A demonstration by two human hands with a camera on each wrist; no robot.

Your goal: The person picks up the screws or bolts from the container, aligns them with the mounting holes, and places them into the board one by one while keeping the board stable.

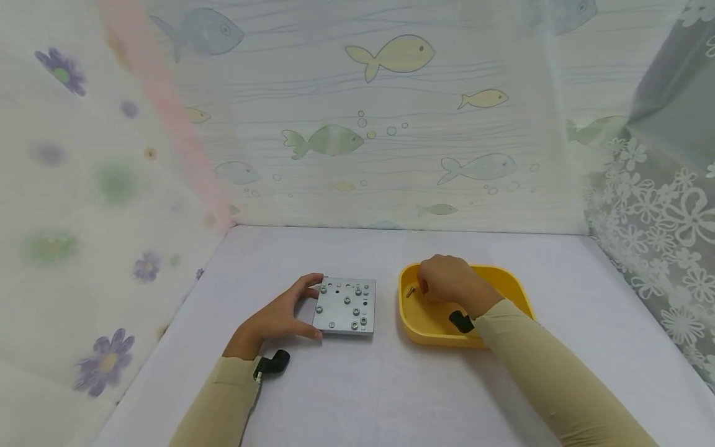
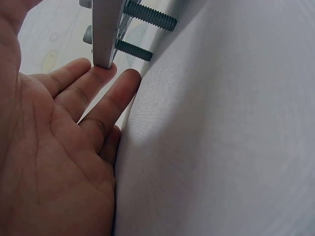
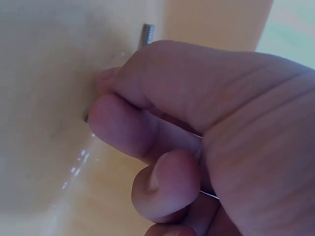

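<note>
A square silver metal plate point(image 1: 346, 304) with several socket-head screws stands slightly above the white table. My left hand point(image 1: 285, 313) holds its left side, thumb at the near corner and fingers at the far one. In the left wrist view, threaded screw shanks point(image 2: 150, 15) stick out from the plate's underside. My right hand point(image 1: 452, 282) is inside a yellow tray point(image 1: 441, 339), its fingers curled and thumb and fingertips pinched together. A small dark tip, seemingly of a screw point(image 3: 86, 119), peeks out at the fingertips; the rest is hidden. Another screw point(image 1: 410, 292) lies in the tray beside that hand.
White cloth covers the table point(image 1: 346, 397). A fish-print curtain point(image 1: 391, 136) closes the back, a flowered sheet point(image 1: 100, 248) the left, and lace point(image 1: 670, 248) the right. Small black cameras point(image 1: 274, 362) sit on both wrists.
</note>
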